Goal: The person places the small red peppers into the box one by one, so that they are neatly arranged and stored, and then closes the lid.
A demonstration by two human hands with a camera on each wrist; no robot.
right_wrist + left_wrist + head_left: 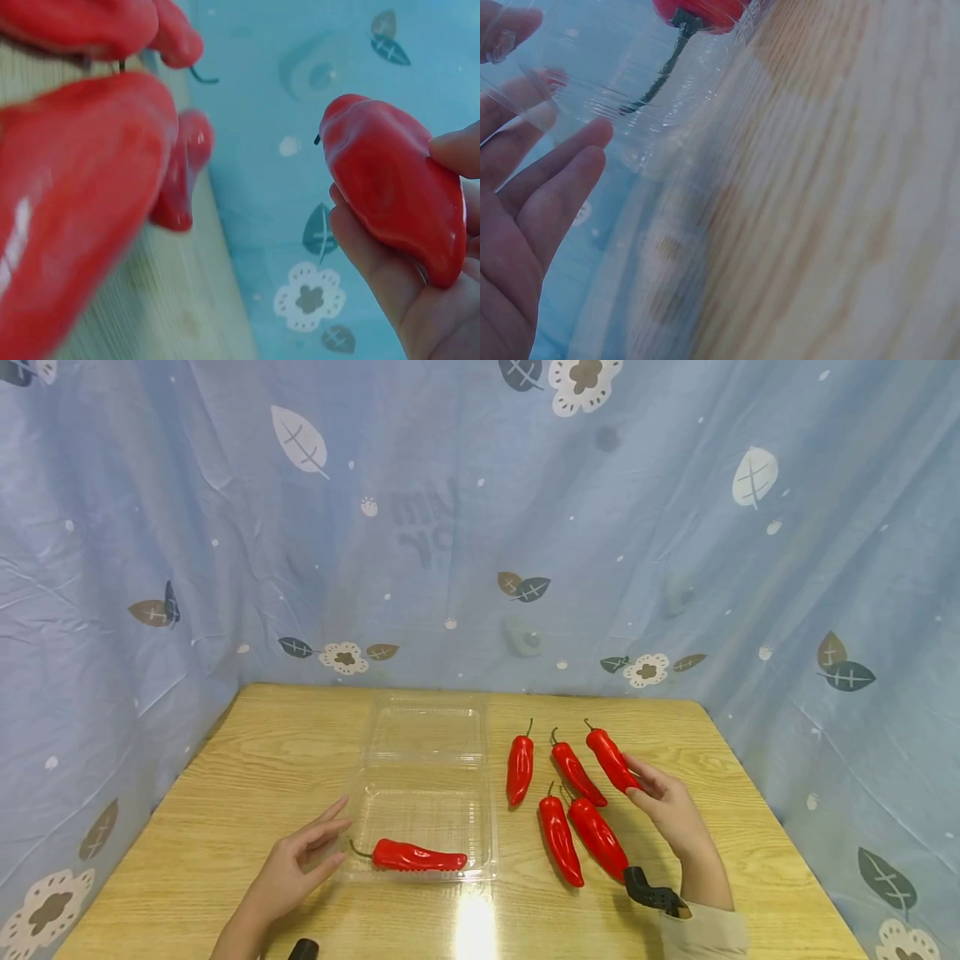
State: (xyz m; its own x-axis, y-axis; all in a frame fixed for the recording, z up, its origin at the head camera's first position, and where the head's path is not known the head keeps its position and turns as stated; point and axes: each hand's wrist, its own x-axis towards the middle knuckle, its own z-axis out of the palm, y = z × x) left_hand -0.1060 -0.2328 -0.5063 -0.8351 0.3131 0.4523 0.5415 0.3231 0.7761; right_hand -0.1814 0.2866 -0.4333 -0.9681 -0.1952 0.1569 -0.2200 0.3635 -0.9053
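Observation:
My right hand (672,808) pinches a red chili pepper (611,760) near its tip, between thumb and fingers, its green stem pointing away toward the curtain. In the right wrist view this pepper (390,180) lies along my fingers with the thumb on its side. My left hand (294,870) is at the left edge of a clear plastic clamshell box (420,792), fingers spread and slightly bent. One red pepper (418,857) lies sideways along the near side of the box, stem toward the left hand. In the left wrist view my fingertips (592,135) are right at the plastic wall.
The box's clear lid (429,728) lies folded back behind it. Several more red peppers lie right of the box, among them one upright-lying pepper (520,770) and one near pepper (561,842). A patterned blue curtain (480,527) hangs around the wooden table (285,735).

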